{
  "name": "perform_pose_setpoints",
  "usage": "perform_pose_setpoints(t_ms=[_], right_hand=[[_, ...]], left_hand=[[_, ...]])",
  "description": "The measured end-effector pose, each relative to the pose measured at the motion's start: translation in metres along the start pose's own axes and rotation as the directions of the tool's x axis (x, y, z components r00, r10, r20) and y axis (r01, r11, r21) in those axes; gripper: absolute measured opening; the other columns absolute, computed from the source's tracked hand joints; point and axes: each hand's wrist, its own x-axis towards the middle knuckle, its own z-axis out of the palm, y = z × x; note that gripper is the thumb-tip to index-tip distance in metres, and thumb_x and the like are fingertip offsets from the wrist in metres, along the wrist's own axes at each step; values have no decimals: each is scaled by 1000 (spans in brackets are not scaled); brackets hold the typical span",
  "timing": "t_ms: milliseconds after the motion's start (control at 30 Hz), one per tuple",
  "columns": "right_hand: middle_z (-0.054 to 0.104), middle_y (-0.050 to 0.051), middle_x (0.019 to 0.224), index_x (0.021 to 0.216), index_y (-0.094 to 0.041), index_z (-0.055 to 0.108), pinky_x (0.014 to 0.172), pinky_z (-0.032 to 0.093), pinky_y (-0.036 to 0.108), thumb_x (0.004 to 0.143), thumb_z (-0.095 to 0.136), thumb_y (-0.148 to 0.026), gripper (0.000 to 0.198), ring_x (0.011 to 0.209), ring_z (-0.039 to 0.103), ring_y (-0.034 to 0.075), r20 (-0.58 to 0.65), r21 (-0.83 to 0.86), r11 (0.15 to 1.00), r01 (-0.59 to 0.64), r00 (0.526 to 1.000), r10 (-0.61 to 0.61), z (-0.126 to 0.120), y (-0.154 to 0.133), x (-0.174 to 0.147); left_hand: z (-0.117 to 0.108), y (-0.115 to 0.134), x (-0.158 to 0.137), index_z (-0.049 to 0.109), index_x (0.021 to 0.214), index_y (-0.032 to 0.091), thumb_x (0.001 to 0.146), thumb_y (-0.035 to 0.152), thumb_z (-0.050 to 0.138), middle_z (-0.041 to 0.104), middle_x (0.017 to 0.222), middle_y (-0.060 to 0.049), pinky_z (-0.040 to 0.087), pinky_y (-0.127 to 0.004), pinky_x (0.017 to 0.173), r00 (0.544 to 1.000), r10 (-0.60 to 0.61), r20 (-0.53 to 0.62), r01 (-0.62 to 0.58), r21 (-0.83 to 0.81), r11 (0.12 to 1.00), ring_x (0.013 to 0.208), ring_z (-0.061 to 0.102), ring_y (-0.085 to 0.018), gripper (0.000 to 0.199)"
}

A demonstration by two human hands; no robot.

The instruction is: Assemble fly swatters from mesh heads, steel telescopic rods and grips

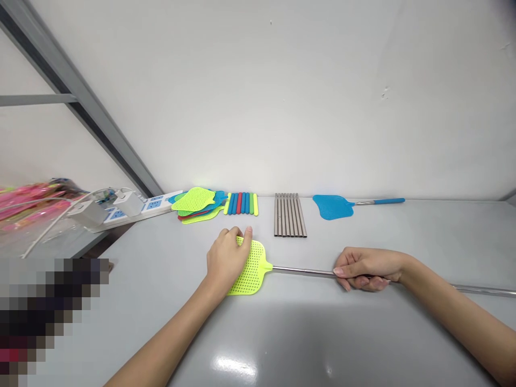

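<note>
A yellow-green fly swatter lies across the grey table, its perforated head (253, 271) on the left and its long metal rod (304, 271) running out to the right edge of the view. My left hand (229, 255) is closed over the far-left part of the head, thumb on top; its fingertips are partly hidden. Around the middle of the rod my right hand (365, 270) is wrapped, palm partly turned up, fingers curled. The rod passes behind my right forearm and reappears beyond it.
Along the wall lie stacked swatter heads (193, 200), a row of coloured handle grips (239, 204), several metal tubes (288, 215) and a blue fly swatter (334, 207). A power strip (155, 205) with white plugs and pink plastic-wrapped items (32, 207) sit at left.
</note>
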Motion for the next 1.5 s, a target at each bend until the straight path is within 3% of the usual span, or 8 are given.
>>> perform_pose_setpoints(t_ms=[500,1000,1500], right_hand=[[35,-9,38,66,-11,57,21,15,12,79,51,-37,30,25,23,1,-3,-12,999,-37,999,37,0,0,0],[36,-9,38,66,-11,57,21,16,12,79,51,-36,29,24,24,0,3,6,999,-37,999,37,0,0,-2],[36,-9,39,66,-10,57,21,16,12,79,50,-35,29,24,25,1,14,-2,999,-32,999,32,-2,0,-1]], left_hand=[[3,5,-5,51,70,22,79,54,26,54,76,-3,32,-27,56,1000,7,9,-6,-90,996,72,52,-20,42],[3,8,-8,46,66,20,81,45,33,52,69,-1,35,-29,62,995,96,-35,-102,-240,965,71,51,-18,32],[5,11,-12,48,65,21,80,46,35,51,69,-1,35,-30,64,995,101,-16,-102,-256,961,71,51,-18,32]])
